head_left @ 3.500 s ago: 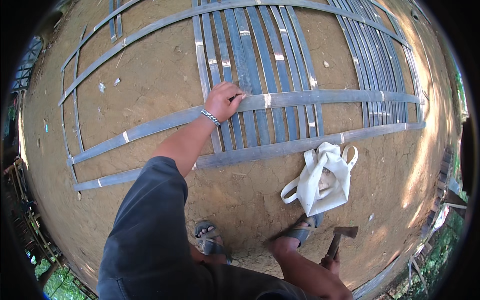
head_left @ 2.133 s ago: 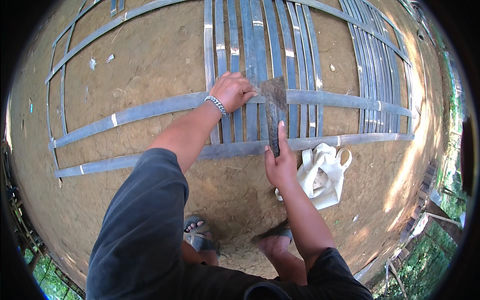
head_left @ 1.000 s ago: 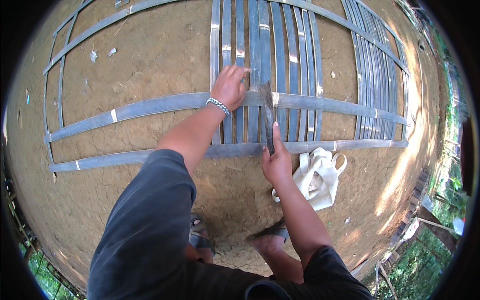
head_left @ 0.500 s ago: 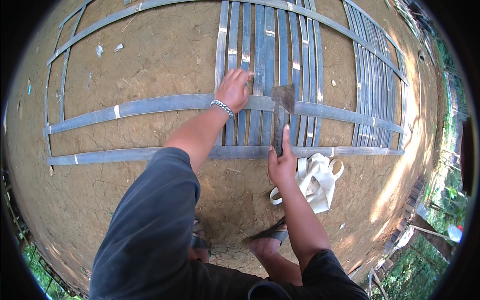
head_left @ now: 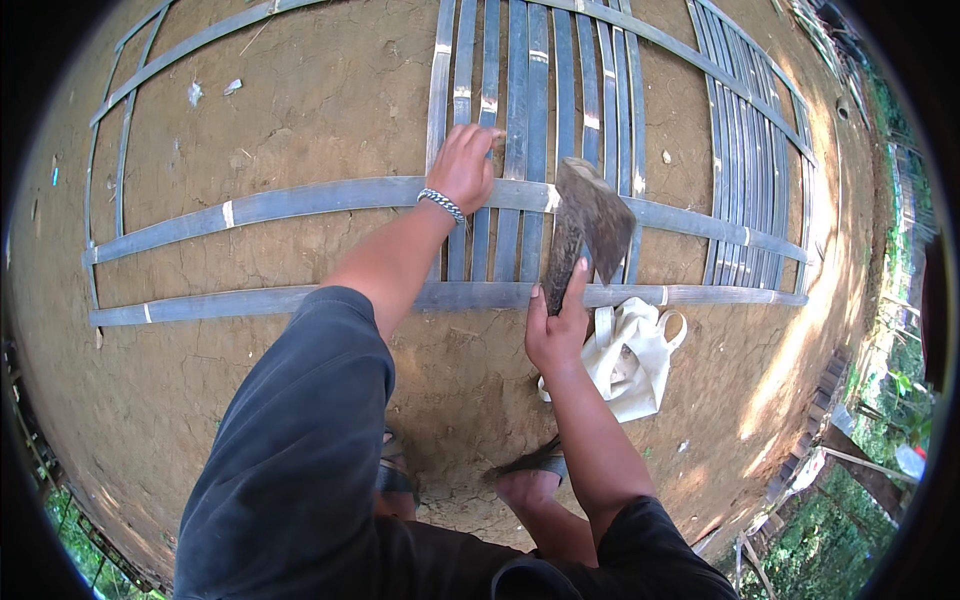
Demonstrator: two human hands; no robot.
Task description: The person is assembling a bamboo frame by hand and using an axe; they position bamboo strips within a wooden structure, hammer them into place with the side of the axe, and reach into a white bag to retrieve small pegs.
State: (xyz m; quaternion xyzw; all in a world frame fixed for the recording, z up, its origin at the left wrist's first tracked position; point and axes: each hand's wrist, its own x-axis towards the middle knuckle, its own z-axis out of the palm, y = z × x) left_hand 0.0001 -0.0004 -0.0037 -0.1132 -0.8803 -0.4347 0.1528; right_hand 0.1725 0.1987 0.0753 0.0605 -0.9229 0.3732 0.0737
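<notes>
My right hand grips a hatchet by its dark handle, with the broad, worn metal head raised over the bamboo frame. Upright bamboo slats cross long horizontal bamboo strips that lie on the ground. With fingers curled and pinched, my left hand is at the slats just beyond the nearer middle strip. What sits between its fingertips is too small to make out. A braided bracelet circles the left wrist.
A white cloth bag lies by my right forearm, beside the nearest strip. Another group of slats stands at the frame's right end. Cracked bare earth surrounds the frame; my sandalled feet are below.
The hatchet head has tilted and turned to the right, showing more of its broad face. My left hand has shifted slightly up and left.
</notes>
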